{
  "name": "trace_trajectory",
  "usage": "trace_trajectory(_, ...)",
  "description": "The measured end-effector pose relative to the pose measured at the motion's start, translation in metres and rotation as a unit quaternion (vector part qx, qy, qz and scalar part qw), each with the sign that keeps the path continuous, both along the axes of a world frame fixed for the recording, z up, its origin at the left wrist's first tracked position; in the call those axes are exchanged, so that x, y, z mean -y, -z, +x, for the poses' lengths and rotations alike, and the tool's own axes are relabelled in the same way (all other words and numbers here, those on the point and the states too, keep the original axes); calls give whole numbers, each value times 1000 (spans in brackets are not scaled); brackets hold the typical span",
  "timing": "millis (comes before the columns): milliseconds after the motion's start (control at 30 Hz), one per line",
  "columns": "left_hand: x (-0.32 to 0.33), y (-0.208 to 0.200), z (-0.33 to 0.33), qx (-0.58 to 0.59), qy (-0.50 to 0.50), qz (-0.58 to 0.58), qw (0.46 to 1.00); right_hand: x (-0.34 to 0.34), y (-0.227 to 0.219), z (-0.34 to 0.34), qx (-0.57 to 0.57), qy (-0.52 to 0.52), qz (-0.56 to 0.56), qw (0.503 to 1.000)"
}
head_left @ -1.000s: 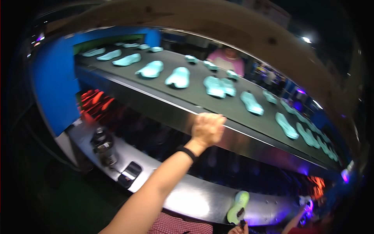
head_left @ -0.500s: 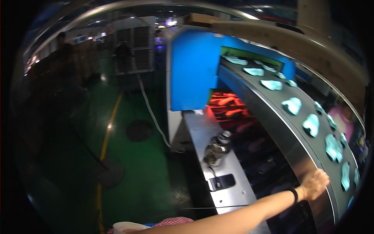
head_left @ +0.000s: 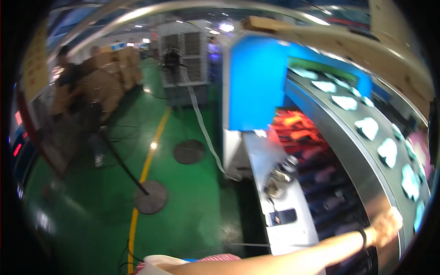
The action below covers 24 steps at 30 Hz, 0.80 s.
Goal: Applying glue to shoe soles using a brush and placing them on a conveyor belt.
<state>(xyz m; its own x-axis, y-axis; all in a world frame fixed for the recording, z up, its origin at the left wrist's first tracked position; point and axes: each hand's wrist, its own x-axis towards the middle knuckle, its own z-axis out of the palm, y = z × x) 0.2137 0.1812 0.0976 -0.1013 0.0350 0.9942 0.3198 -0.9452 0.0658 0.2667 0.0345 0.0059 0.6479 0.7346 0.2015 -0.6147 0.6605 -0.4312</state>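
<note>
My left arm reaches across from the lower edge to the right, a dark band at its wrist. My left hand [head_left: 386, 228] is at the metal side rail of a conveyor, its fingers curled in; blur and angle hide what they hold, if anything. Beside it the dark conveyor belt [head_left: 352, 115] carries several pale turquoise, shoe-part-like pieces [head_left: 388, 152], with one piece [head_left: 410, 182] lying just beyond the hand. My right hand is out of view.
A blue machine housing [head_left: 256, 82] stands ahead, with glowing red racks [head_left: 298, 126] below the belt. On a metal ledge [head_left: 295, 236] are a bottle [head_left: 280, 176] and a phone [head_left: 283, 217]. Round stand bases [head_left: 151, 198] and a white hose [head_left: 201, 119] are left; a person [head_left: 68, 87] is beyond.
The view has swung left, so the machine, ledge and belt sit farther right in the picture. My left hand stays at the conveyor's rail with fingers curled.
</note>
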Motion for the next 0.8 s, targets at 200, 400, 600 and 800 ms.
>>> trace_trajectory(200, -14, -7, -23, -214, 29, -108, 970, 206, 96, -38, -163, 91, -113, 976)
trace_trajectory(400, -33, 8, -37, -86, -45, 8, 995, 213, 101, -66, -204, 135, -119, 962)
trace_trajectory(600, -35, 13, -40, -120, -49, -4, 992, 218, 113, -61, -213, 156, -124, 956)
trace_trajectory(800, -35, 13, -42, -120, -59, -9, 991, 215, 108, -56, -194, 140, -117, 964)
